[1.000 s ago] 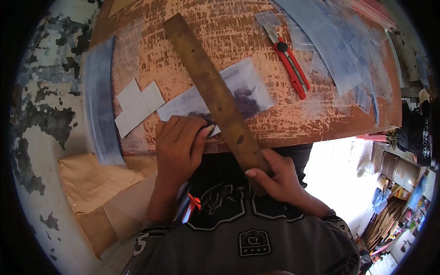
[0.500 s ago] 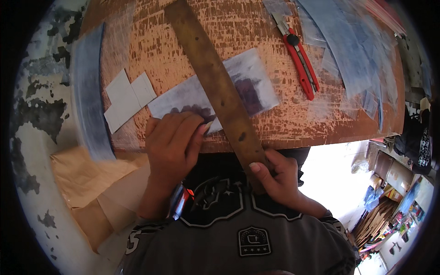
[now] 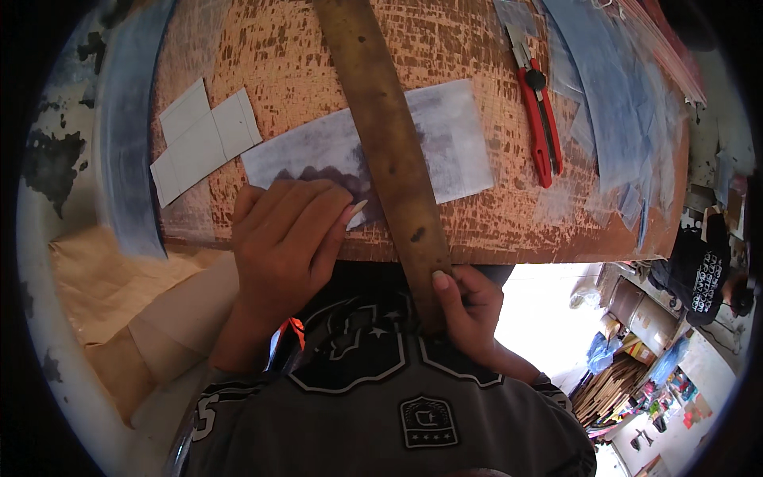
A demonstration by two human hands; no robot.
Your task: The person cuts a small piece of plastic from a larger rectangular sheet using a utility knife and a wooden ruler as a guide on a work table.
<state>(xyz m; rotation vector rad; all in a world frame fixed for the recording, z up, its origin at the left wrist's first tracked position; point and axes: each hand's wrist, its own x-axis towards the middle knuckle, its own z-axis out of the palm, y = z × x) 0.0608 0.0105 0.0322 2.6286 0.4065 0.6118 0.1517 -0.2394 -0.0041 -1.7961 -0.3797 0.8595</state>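
A long brown wooden ruler point(image 3: 381, 135) lies diagonally across a pale bluish sheet point(image 3: 453, 139) on the worn orange board point(image 3: 278, 48). My right hand point(image 3: 469, 314) grips the ruler's near end, which overhangs the board's front edge. My left hand point(image 3: 286, 238) presses flat on the sheet's near left part, fingers together, fingertips close to the ruler's left edge. It holds nothing that I can see.
A red utility knife point(image 3: 540, 119) lies to the right of the ruler. White cut pieces point(image 3: 203, 139) sit at the left. Long bluish strips point(image 3: 123, 135) run along the left, more bluish sheets point(image 3: 612, 103) are heaped at the right. Brown paper point(image 3: 103, 286) hangs lower left.
The view has shifted closer to the board. The ruler has swung a little more upright across the sheet, with my right hand following its near end. My left hand stays on the sheet.
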